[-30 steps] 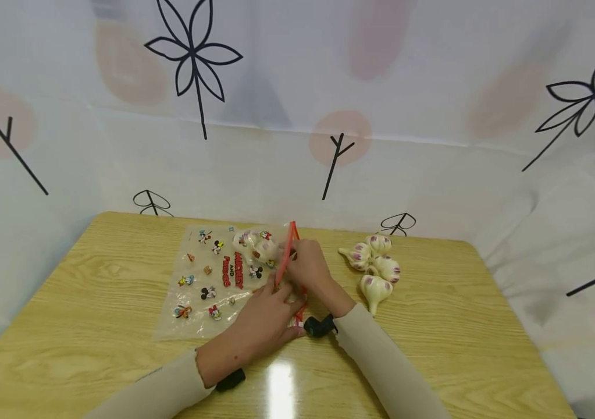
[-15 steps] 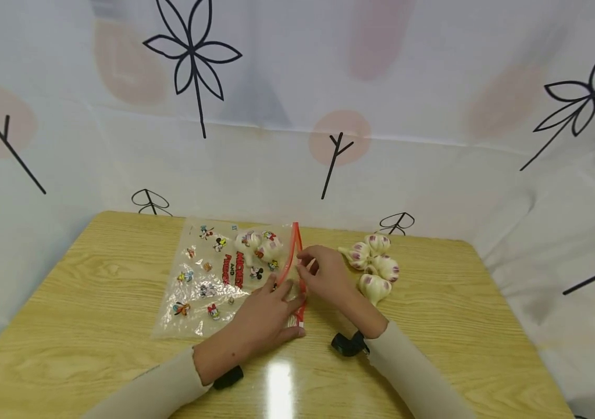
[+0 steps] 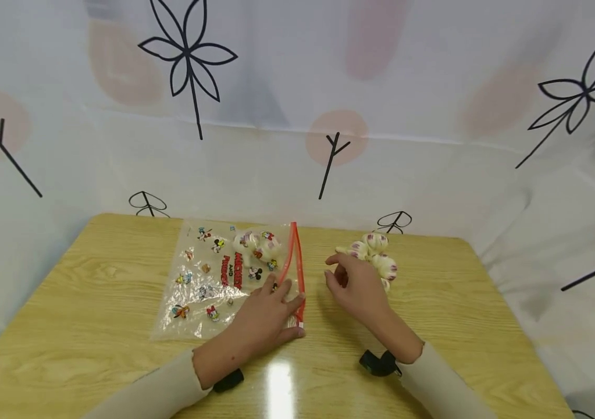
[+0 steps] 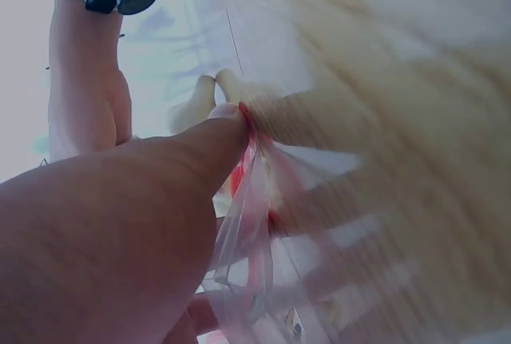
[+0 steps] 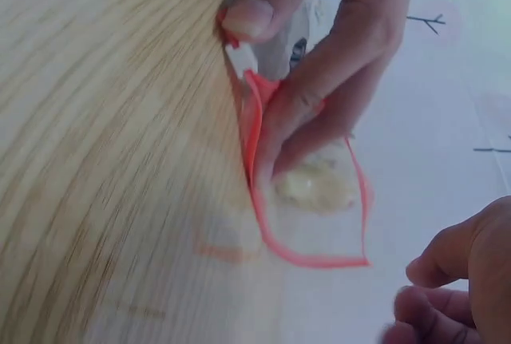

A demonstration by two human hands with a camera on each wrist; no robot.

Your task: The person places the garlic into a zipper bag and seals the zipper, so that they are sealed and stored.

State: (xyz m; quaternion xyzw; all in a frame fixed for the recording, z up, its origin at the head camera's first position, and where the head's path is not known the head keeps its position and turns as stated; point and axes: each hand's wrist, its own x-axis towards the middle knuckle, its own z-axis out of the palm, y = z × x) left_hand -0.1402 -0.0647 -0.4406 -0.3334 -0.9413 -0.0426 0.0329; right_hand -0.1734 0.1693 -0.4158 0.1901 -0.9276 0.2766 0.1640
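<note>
A clear zip bag (image 3: 196, 299) with cartoon prints and a red zip edge lies flat on the table, its mouth facing right. White and purple garlic bulbs (image 3: 264, 249) show through it. My left hand (image 3: 253, 320) rests on the bag near the mouth with fingers spread. In the right wrist view, its thumb (image 5: 249, 17) touches the edge beside the white slider (image 5: 241, 60), and the mouth gapes. My right hand (image 3: 362, 289) holds nothing, fingers loosely bent, between the bag and a bunch of garlic bulbs (image 3: 384, 266), partly hiding the bunch.
The wooden table (image 3: 465, 326) ends at a patterned cloth backdrop (image 3: 412, 157) behind and at both sides. A black wrist device (image 3: 379, 363) sits on the right wrist, and another (image 3: 228, 380) on the left.
My right hand has come out of the bag's mouth and moved right toward the garlic bunch. The bag's raised edge has settled. My left hand stays in place.
</note>
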